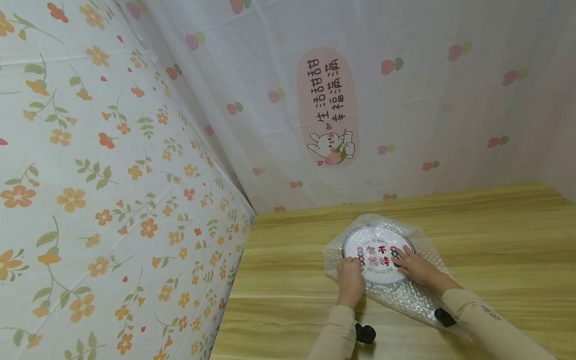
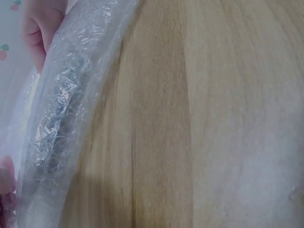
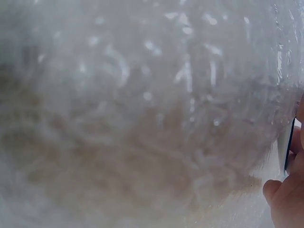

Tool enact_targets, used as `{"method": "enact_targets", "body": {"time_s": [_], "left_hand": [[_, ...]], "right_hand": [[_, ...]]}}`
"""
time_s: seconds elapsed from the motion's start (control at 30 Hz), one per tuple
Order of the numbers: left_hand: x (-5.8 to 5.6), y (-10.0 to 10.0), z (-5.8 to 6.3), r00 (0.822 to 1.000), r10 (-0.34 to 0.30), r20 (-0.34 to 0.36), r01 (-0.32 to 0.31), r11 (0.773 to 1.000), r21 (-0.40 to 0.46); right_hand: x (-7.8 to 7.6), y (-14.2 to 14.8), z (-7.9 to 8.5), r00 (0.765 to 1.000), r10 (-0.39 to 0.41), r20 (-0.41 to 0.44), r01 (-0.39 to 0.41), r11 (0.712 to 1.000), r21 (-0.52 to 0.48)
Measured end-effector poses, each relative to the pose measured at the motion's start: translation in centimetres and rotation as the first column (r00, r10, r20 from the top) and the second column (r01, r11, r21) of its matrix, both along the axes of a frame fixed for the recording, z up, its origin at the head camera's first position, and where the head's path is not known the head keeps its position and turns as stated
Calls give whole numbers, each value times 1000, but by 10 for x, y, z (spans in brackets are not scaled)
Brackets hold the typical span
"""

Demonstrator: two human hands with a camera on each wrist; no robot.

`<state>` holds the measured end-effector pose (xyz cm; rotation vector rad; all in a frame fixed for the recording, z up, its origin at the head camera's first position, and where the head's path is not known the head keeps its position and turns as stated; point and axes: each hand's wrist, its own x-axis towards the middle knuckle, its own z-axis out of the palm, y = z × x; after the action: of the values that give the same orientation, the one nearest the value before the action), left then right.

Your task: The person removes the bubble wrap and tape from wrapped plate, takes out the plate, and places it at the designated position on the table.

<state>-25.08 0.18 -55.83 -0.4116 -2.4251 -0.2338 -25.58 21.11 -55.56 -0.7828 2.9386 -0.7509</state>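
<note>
A round white plate (image 1: 377, 272) with a dark rim and red and dark lettering lies on a sheet of bubble wrap (image 1: 335, 255). At the plate's near left edge, my left hand (image 1: 351, 281) grips the rim with bent fingers. My right hand (image 1: 420, 267) rests on the right side of the plate, its fingers stretched over the lettering. Close up in the right wrist view, the thumb of the right hand (image 3: 287, 199) lies beside the plate's thin dark edge (image 3: 286, 147). Only fingertips of the left hand (image 2: 5, 183) show in the left wrist view.
The wooden table (image 1: 279, 280) extends around the wrap. A white cloth with fruit prints (image 1: 405, 110) hangs behind it, and a flowered cloth (image 1: 135, 190) stands along the left. Black wrist devices (image 1: 365, 333) sit at both sleeves.
</note>
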Motion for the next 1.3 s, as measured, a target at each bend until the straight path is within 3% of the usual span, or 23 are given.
{"method": "enact_targets", "body": {"time_s": [0.27,0.8,1.03,1.17,1.3], "left_hand": [[1,0,2,1000,21,-19,-21,1000,-9],[3,0,-4,997,-24,-73,26,999,25],[4,1,-9,997,-11,-70,15,999,49],[4,1,-10,995,-38,-92,44,997,69],[2,-2,-8,983,-78,-168,97,989,111]], "right_hand": [[2,-2,2,1000,-5,13,5,1000,-2],[3,-2,2,999,-16,36,16,1000,-2],[3,-3,1,1000,-21,23,20,1000,17],[3,-2,1,1000,-19,24,18,1000,15],[2,-1,1,999,-21,25,21,1000,4]]}}
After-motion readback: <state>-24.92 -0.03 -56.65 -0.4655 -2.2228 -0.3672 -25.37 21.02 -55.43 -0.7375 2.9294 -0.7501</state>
